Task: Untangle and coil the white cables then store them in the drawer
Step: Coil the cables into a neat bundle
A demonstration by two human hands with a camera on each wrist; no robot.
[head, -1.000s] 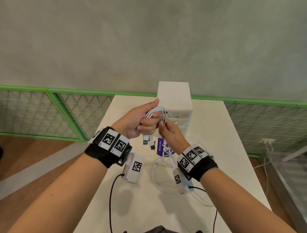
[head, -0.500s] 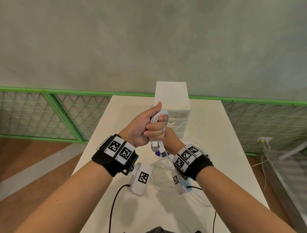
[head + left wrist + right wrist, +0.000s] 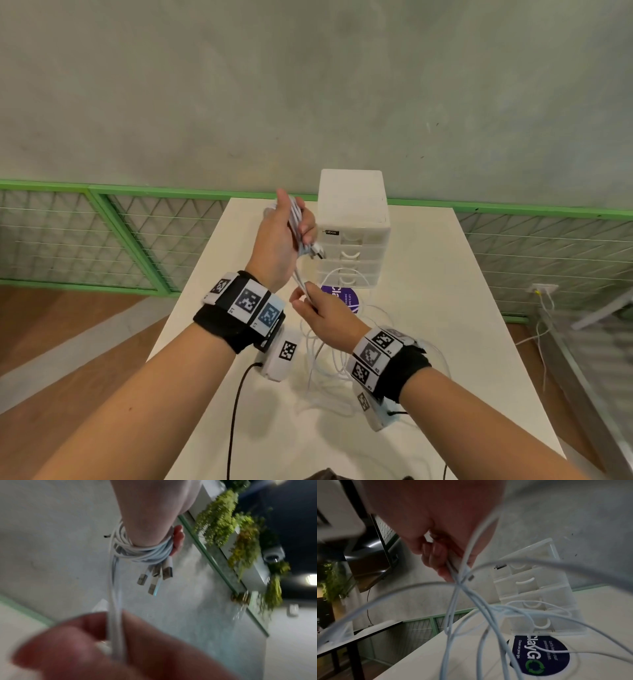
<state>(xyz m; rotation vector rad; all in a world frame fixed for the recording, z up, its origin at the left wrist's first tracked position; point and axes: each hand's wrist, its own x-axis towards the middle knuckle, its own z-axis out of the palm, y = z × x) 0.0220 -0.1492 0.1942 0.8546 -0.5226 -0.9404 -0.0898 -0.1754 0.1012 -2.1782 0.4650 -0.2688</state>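
A round sticker (image 3: 541,655) reading "Clean as you go" shows clearly only from the right wrist, while both hands' fingers (image 3: 310,233) grip the white cables (image 3: 147,553).

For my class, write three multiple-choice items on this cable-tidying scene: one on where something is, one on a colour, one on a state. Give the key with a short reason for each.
1. Where does the drawer unit stand?
A. On the table's far end, near the wall
B. On the floor
C. On the person's lap

2. What colour is the round sticker on the table?
A. Red
B. Dark blue with a green symbol
C. Yellow

3. How are the white cables at the left hand?
A. Lying flat in an open drawer
B. Wound in loops round the hand, plugs hanging free
C. Cut in pieces

Key:
1 A, since the head view shows it at the table's far edge before the wall.
2 B, as the right wrist view shows.
3 B, since the left wrist view shows the loops, while the right hand pinches the loose strands.
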